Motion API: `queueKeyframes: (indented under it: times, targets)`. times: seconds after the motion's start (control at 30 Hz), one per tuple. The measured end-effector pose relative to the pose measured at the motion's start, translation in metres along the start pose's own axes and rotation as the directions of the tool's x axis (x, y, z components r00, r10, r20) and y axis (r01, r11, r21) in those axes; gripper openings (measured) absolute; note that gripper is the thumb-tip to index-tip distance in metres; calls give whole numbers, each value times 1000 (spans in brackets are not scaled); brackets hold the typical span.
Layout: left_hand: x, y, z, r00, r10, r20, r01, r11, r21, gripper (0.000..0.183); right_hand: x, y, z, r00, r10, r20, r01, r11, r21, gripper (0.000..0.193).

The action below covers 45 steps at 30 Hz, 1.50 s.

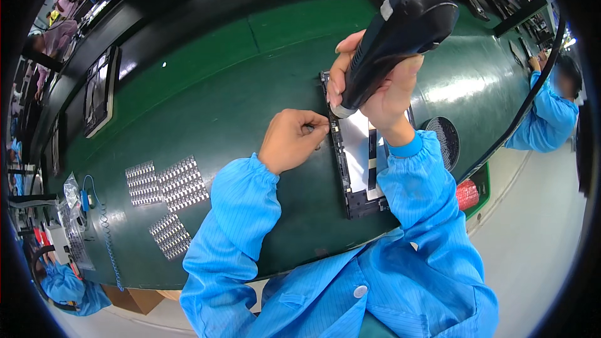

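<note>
My right hand (393, 97) grips a black electric screwdriver (404, 34) with a coiled cord at its top. The driver is tilted, its lower end at the upper left edge of a flat black-framed panel (355, 163) with white and silver areas inside. My left hand (290, 141) is closed in a pinch beside the panel's left edge, fingertips at the frame. Whatever lies between those fingers is too small to make out. My right hand and forearm hide part of the panel, and the driver's bit does not show.
Sheets of small parts (181, 183) lie left of my left arm. A round dark dish (443, 143) stands right of the panel, above a red roll (467, 194) in a green bin. Another black-framed device (101, 91) and a blue coiled cord (107, 238) are farther left. A person (551, 112) works at right.
</note>
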State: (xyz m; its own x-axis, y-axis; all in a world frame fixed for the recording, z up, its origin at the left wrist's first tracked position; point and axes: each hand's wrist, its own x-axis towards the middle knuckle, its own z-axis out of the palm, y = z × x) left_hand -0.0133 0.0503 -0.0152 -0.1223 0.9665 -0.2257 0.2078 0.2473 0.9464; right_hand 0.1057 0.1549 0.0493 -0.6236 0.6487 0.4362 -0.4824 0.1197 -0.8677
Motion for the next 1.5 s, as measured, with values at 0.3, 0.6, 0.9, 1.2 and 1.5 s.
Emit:
queueKeyframes:
  times: [0.3,0.6,0.9,1.2,1.5]
  targets:
    - [1,-7,2,1000,8,12,-7,995,-102,19,-10,-2,6,992,81,99,-67,987,-144,95]
    - [-22,17,25,772,595,-226,-440,756,485,21,-4,-38,-31,986,-157,-46,162,978,132,100]
    - [-70,18,111,637,748,185,-611,344,713,33,-40,-77,-99,968,-250,-33,249,968,-9,89]
    - [50,24,-71,694,608,-386,190,362,913,30,-52,-55,-80,975,-158,-156,163,986,18,86]
    - [-67,42,-45,838,426,-342,39,577,815,16,-52,-52,-79,985,-64,-163,73,996,48,95]
